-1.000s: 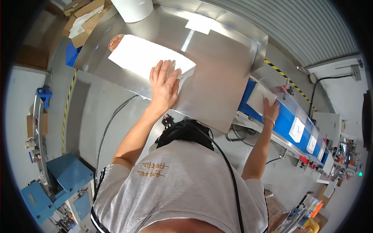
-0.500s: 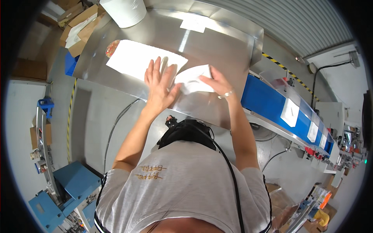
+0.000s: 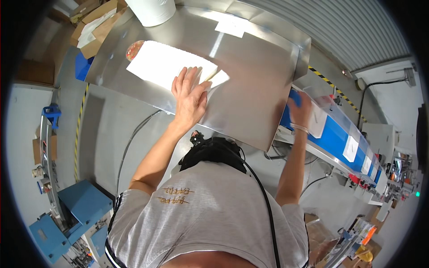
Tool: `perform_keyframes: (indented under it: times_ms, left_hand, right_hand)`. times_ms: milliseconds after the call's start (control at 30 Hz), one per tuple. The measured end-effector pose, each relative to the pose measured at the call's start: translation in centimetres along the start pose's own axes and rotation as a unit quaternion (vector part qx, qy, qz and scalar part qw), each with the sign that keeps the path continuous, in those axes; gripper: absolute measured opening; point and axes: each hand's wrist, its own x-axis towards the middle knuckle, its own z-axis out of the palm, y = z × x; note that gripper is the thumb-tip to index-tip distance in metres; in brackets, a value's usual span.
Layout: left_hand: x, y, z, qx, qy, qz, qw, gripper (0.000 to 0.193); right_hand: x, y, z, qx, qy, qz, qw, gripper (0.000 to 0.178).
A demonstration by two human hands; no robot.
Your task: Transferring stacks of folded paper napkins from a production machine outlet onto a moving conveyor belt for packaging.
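Observation:
A long row of white paper packets [image 3: 161, 62] lies on the metal table [image 3: 254, 85]. My left hand [image 3: 190, 100] rests on the row's near right end, fingers stretched over the top and thumb apart. By the thumb, a single white packet [image 3: 220, 79] leans away from the row's end. My right hand [image 3: 300, 109] is over the near end of the blue conveyor belt [image 3: 330, 140]. Motion smears its fingers, so their grip cannot be made out. A flat white packet [image 3: 317, 120] lies on the belt right beside it.
Several more white packets [image 3: 351, 148] lie spaced along the belt, behind a clear guard. A white bucket [image 3: 154, 11] and a white sheet [image 3: 230, 27] are at the table's far side. A clear round thing with red bits [image 3: 133, 50] touches the row's left end.
My right hand has moved right, from the table to the belt, and no longer holds the white packet. Another packet lies at the belt's near end. My left hand has stayed at the row.

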Motion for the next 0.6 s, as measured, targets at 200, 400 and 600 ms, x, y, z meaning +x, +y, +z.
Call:
perform_keyframes:
  times_ms: [200,400,600]
  left_hand:
    - [0.3,-0.1,-0.3,-0.004,-0.028,0.030,0.999,0.033]
    - [0.7,-1.3,-1.2,0.039,-0.015,-0.010,0.999,0.047]
    - [0.4,-1.8,-1.1,0.046,-0.012,-0.006,0.999,0.039]
  right_hand:
    - [3.4,-18.8,4.0,0.319,-0.309,-0.053,0.894,0.062]
    - [2.0,-14.3,5.4,0.551,-0.277,0.177,0.767,0.035]
    - [-1.2,-0.3,0.0,0.299,-0.085,0.344,0.886,0.044]
